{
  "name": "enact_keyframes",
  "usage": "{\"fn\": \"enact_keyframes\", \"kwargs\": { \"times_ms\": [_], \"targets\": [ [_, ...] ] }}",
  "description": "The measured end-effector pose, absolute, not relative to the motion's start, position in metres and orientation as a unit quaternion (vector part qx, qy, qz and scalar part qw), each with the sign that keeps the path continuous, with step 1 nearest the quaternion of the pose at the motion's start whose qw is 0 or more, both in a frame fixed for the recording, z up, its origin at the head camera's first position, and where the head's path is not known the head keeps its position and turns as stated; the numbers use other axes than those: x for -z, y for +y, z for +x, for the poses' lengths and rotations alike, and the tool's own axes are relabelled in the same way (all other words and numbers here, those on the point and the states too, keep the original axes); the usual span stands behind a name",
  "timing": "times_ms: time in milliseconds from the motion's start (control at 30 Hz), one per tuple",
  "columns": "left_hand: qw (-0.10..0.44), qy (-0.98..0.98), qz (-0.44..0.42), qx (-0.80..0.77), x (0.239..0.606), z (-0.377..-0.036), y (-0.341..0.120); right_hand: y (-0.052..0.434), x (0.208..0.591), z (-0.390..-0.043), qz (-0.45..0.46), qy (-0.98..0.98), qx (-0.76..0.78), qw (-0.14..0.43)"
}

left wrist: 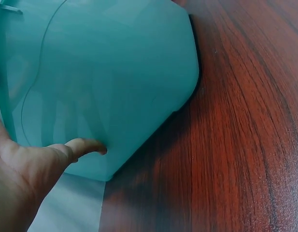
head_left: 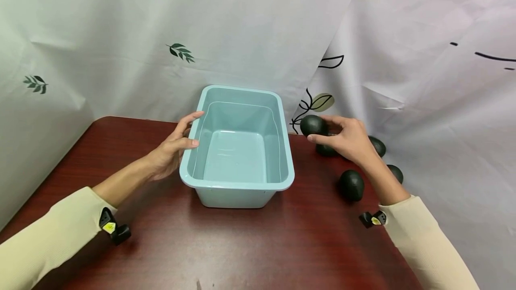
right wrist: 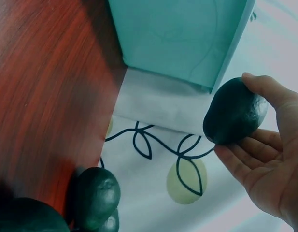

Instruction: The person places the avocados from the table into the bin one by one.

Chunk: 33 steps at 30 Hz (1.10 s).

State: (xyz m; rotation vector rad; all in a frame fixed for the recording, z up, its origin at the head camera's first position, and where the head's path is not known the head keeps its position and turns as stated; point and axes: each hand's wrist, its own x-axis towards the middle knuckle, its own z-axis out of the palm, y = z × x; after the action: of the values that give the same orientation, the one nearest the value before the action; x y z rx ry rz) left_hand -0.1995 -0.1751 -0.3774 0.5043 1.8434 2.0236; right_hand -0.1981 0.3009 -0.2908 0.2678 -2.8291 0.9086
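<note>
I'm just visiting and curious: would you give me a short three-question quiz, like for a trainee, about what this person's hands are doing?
1. True or false: the light blue plastic tub holds avocados.
2. What does the right hand hold: A) a dark green avocado, B) a cup, C) nothing?
3. What does the left hand grip?

Key: 1 false, the tub is bare inside. 2 A. 3 The tub's left rim, on the dark red wooden table.
</note>
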Motion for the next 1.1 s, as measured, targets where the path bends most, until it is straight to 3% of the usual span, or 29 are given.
{"fn": "enact_keyframes", "kwargs": {
  "times_ms": [1100],
  "targets": [
    [0.179, 0.649, 0.189, -0.715, 0.378, -0.200, -0.178, 0.254, 0.272, -0.201, 0.126, -0.911, -0.378, 0.104]
  ]
}}
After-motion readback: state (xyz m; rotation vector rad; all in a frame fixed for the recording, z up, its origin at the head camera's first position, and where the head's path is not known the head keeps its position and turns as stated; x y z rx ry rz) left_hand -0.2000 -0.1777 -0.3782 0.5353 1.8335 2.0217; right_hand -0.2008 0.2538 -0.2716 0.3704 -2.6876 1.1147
